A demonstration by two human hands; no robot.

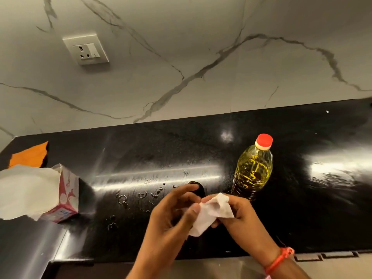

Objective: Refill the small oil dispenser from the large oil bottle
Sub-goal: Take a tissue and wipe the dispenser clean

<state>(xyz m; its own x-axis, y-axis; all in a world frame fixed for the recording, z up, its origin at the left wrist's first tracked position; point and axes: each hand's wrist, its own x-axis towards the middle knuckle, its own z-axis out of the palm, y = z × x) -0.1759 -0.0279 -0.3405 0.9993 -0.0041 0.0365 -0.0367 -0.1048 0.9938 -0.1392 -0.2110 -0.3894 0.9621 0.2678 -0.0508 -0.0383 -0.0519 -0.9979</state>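
Note:
The large oil bottle (252, 170) stands upright on the black counter (302, 198), with its red cap on and yellow oil inside. Just left of its base, a small round black object (199, 189) shows behind my fingers; I cannot tell whether it is the dispenser. My left hand (171, 216) and my right hand (243, 216) meet in front of it, both pinching a crumpled white tissue (211, 214). My left thumb presses on the tissue.
Oil drops and rings (141, 195) lie on the counter left of my hands. At the left edge sits a pink tissue box (64, 196) with white tissue (26, 190) spilling out, and an orange cloth (30, 155) lies behind it. A marble wall holds a socket (86, 49).

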